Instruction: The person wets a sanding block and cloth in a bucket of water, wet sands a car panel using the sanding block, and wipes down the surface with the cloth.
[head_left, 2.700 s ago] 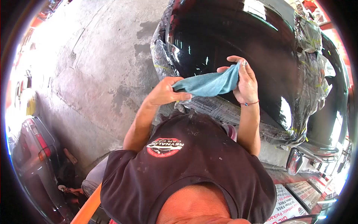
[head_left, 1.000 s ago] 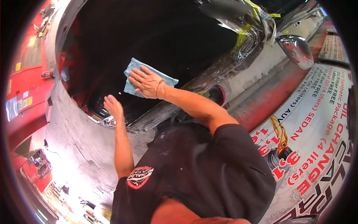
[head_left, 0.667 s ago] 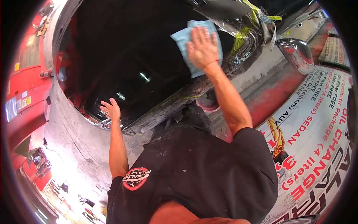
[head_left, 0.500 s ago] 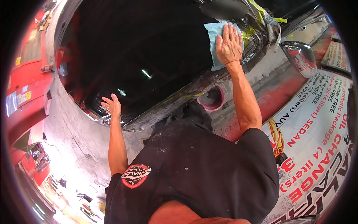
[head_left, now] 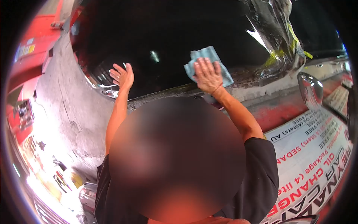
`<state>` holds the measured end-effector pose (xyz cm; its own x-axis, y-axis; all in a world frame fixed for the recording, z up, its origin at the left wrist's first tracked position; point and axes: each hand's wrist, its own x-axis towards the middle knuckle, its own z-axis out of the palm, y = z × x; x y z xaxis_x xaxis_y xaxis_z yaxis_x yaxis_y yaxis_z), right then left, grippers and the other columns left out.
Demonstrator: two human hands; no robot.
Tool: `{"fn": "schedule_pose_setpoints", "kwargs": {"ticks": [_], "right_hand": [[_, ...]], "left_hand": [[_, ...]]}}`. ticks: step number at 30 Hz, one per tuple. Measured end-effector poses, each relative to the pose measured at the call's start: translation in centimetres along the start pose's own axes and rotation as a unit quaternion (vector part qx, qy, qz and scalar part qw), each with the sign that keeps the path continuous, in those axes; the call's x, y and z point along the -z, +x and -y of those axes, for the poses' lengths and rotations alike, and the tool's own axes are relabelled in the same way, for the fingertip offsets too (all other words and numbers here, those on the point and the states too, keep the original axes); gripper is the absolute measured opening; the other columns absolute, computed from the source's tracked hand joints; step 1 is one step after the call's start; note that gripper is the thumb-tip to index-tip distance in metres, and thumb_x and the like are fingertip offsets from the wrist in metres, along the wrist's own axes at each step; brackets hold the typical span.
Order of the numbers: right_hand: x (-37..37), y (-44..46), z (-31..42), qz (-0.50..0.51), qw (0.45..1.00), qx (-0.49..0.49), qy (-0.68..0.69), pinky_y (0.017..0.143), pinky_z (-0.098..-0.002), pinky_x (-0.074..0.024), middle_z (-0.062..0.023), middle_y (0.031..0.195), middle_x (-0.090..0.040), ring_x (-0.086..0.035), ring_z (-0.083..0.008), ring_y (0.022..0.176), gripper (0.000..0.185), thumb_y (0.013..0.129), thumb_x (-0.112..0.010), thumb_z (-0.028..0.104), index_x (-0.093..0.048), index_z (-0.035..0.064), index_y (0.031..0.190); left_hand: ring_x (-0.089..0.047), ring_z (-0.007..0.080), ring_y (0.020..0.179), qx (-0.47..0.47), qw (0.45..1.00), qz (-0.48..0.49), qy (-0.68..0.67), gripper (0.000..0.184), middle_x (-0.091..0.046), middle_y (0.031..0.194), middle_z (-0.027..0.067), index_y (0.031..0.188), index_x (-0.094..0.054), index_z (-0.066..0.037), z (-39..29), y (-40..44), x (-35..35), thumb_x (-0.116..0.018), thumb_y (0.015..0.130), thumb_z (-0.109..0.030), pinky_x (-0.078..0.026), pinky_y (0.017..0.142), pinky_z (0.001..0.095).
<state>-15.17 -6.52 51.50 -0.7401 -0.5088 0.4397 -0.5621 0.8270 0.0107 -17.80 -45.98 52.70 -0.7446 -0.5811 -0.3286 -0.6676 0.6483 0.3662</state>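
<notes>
Below the fingers of my right hand [head_left: 209,77], a light blue cloth [head_left: 206,54] lies on a glossy black car panel [head_left: 167,22]. The hand is pressed flat on it, fingers stretched out, close to the panel's near edge. My left hand [head_left: 123,76] is over the panel's lower left part, close to a lamp [head_left: 111,92] at the corner. Its fingers are spread and nothing is in it. Whether it touches the panel, I cannot tell.
Clear plastic [head_left: 274,41] and yellow tape [head_left: 292,35] cover the panel's right part. A chrome mirror-like cover [head_left: 311,89] sits at the right, above a printed oil-change banner [head_left: 309,149]. Grey concrete floor [head_left: 71,119] lies left, with red equipment [head_left: 33,56] beyond it.
My right hand has slid the cloth leftward across the panel, away from the plastic and tape. The whole view has shifted; my left hand stays near the lamp.
</notes>
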Motion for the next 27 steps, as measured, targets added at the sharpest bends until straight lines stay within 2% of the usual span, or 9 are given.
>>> {"fn": "schedule_pose_setpoints", "kwargs": {"ticks": [2, 4, 6, 9, 12, 15, 18, 21, 27], "right_hand": [[0.1, 3.2, 4.1, 0.021, 0.999, 0.031, 0.027, 0.123, -0.0537, -0.0171, -0.0080, 0.158, -0.042, -0.035, -0.0270, 0.149, 0.071, 0.091, -0.064, 0.047, -0.046, 0.0122, 0.150], [0.2, 5.9, 7.2, 0.084, 0.994, 0.044, 0.059, 0.123, -0.0534, -0.0182, -0.0077, 0.159, -0.040, -0.034, -0.0261, 0.149, 0.068, 0.092, -0.063, 0.044, -0.046, 0.0127, 0.150], [1.0, 7.3, 8.0, 0.101, 0.984, 0.016, 0.145, 0.124, -0.0526, -0.0189, -0.0100, 0.159, -0.040, -0.034, -0.0285, 0.149, 0.067, 0.091, -0.066, 0.037, -0.046, 0.0105, 0.149], [4.2, 8.1, 5.8, 0.122, 0.965, 0.009, 0.231, 0.119, -0.0515, -0.0288, -0.0101, 0.151, -0.048, -0.040, -0.0313, 0.143, 0.055, 0.086, -0.072, 0.021, -0.057, 0.0096, 0.138], [7.2, 7.4, 0.1, -0.087, 0.956, -0.127, 0.250, 0.107, -0.0513, -0.0407, -0.0175, 0.132, -0.056, -0.049, -0.0385, 0.128, 0.033, 0.076, -0.070, 0.000, -0.069, 0.0075, 0.108], [9.6, 5.2, -9.0, -0.151, 0.948, -0.277, 0.042, 0.109, -0.0519, -0.0386, -0.0207, 0.132, -0.055, -0.048, -0.0412, 0.128, 0.026, 0.091, -0.066, 0.011, -0.067, 0.0071, 0.117], [8.9, 1.2, -20.1, -0.137, 0.896, -0.386, -0.169, 0.114, -0.0575, -0.0300, -0.0254, 0.145, -0.048, -0.041, -0.0441, 0.137, 0.040, 0.101, -0.055, 0.033, -0.062, 0.0076, 0.131], [7.0, -0.6, -25.1, -0.131, 0.891, -0.396, -0.181, 0.120, -0.0586, -0.0187, -0.0247, 0.155, -0.039, -0.029, -0.0441, 0.147, 0.053, 0.104, -0.046, 0.041, -0.051, 0.0103, 0.146], [6.2, -1.0, -25.6, -0.144, 0.879, -0.438, -0.120, 0.121, -0.0574, -0.0142, -0.0215, 0.157, -0.038, -0.030, -0.0405, 0.148, 0.056, 0.105, -0.039, 0.045, -0.047, 0.0111, 0.149]], "left_hand": [[0.010, 0.0446, 0.155, 0.000, 1.000, -0.016, 0.004, 0.091, 0.007, 0.165, 0.0315, 0.162, 0.000, -0.003, -1.2, -1.0, 0.5, -0.035, 0.101, -0.062, 0.001, 0.122, 0.0609], [-0.002, 0.0467, 0.154, -0.051, 0.987, -0.151, 0.015, 0.082, -0.005, 0.165, 0.0332, 0.160, -0.013, 0.002, -2.5, -2.9, -0.4, -0.041, 0.103, -0.050, -0.005, 0.123, 0.0609], [-0.013, 0.0481, 0.152, -0.244, 0.944, -0.215, -0.058, 0.069, -0.017, 0.162, 0.0334, 0.154, -0.027, 0.005, -5.2, -7.1, -0.3, -0.049, 0.103, -0.035, -0.012, 0.123, 0.0599], [-0.020, 0.0488, 0.150, -0.449, 0.872, -0.104, -0.168, 0.063, -0.025, 0.158, 0.0329, 0.149, -0.034, 0.008, -8.0, -14.7, -2.6, -0.055, 0.100, -0.026, -0.017, 0.122, 0.0580], [-0.018, 0.0489, 0.151, -0.478, 0.862, -0.031, -0.169, 0.071, -0.026, 0.158, 0.0333, 0.148, -0.033, 0.012, -10.7, -18.2, -7.5, -0.059, 0.098, -0.031, -0.018, 0.122, 0.0571], [-0.023, 0.0498, 0.148, -0.449, 0.886, -0.115, 0.001, 0.078, -0.032, 0.155, 0.0339, 0.145, -0.037, 0.015, -12.9, -17.6, -9.4, -0.060, 0.096, -0.042, -0.022, 0.121, 0.0575], [-0.034, 0.0508, 0.139, -0.436, 0.891, -0.121, -0.037, 0.080, -0.035, 0.148, 0.0352, 0.146, -0.032, 0.016, -13.3, -14.9, -7.7, -0.061, 0.097, -0.040, -0.024, 0.118, 0.0599], [-0.033, 0.0520, 0.140, -0.436, 0.884, -0.151, 0.074, 0.085, -0.033, 0.149, 0.0389, 0.150, -0.030, 0.012, -12.1, -10.7, -5.3, -0.059, 0.097, -0.047, -0.023, 0.118, 0.0593], [-0.025, 0.0513, 0.148, -0.523, 0.838, -0.085, 0.128, 0.087, -0.028, 0.157, 0.0360, 0.152, -0.033, 0.008, -13.9, -2.4, -2.3, -0.057, 0.094, -0.054, -0.016, 0.122, 0.0587]]}}
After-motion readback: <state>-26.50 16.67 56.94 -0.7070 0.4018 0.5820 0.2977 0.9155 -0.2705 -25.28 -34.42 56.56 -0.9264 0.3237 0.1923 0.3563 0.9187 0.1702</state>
